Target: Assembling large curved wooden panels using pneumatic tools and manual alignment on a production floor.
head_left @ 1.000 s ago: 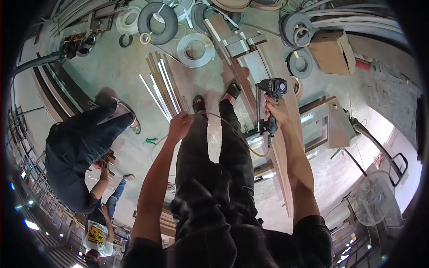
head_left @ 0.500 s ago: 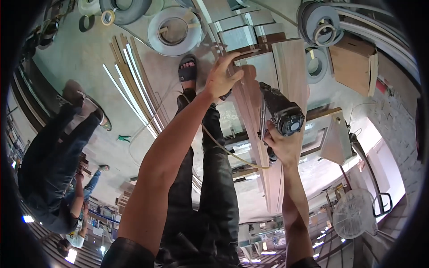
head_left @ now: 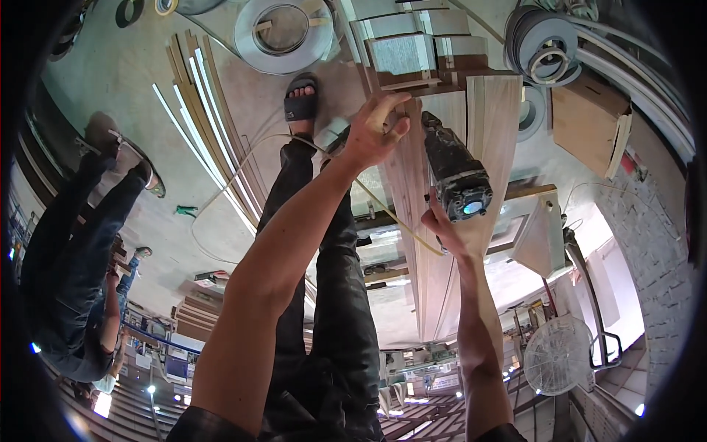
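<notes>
Head view. Left hand (head_left: 374, 132), upper centre: fingers curled, pressing on the end of a pale wooden board (head_left: 431, 243) running down the middle of the frame. Right hand (head_left: 445, 228), centre right: closed around the grip of a black power drill (head_left: 453, 173), just beside the board. Thin cord (head_left: 243, 158) loops left. Sandalled foot (head_left: 300, 99) above. Tape rolls (head_left: 283, 33) at top. Another person (head_left: 74, 243) at left edge. Floor fan (head_left: 558, 353) lower right.

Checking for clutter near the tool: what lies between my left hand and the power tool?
In the head view, only the pale wooden board shows between the left hand and the power tool in the right hand.
</notes>
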Available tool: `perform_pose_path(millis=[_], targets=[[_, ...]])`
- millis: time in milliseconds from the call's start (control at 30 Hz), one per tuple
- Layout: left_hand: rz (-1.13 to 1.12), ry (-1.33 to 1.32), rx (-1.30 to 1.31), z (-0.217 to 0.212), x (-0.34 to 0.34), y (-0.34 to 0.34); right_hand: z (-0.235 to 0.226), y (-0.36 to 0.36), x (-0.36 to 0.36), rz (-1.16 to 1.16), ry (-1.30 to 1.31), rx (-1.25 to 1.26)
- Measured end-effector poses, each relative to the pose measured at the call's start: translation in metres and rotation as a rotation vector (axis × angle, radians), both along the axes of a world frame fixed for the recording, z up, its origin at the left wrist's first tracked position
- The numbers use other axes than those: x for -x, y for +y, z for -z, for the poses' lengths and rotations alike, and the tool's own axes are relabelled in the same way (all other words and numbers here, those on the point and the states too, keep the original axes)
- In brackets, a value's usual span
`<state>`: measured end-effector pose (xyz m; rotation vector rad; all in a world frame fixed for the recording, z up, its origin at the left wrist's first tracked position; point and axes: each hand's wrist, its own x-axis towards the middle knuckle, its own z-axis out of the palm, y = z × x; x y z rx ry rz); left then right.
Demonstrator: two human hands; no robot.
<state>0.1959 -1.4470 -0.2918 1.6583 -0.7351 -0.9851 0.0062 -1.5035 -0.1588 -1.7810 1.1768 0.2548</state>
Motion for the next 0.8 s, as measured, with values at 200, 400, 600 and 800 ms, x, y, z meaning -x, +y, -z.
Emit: perform_pose_path(millis=[200,400,600,800], targets=[[-0.054,0.086,-0.070,0.000,0.000,0.015,-0.010,-0.006,-0.043,-0.279,0.011,0.215],[-0.076,0.038,-0.113,-0.006,-0.002,0.016,-0.009,-0.010,-0.046,-0.139,0.183,-0.123],[-0.162,0.097,-0.181,-0.006,0.006,0.019,-0.003,-0.013,-0.051,-0.331,0.106,0.076],[-0.176,0.164,-0.207,-0.009,0.003,0.019,-0.005,-0.015,-0.059,-0.260,0.102,0.064]])
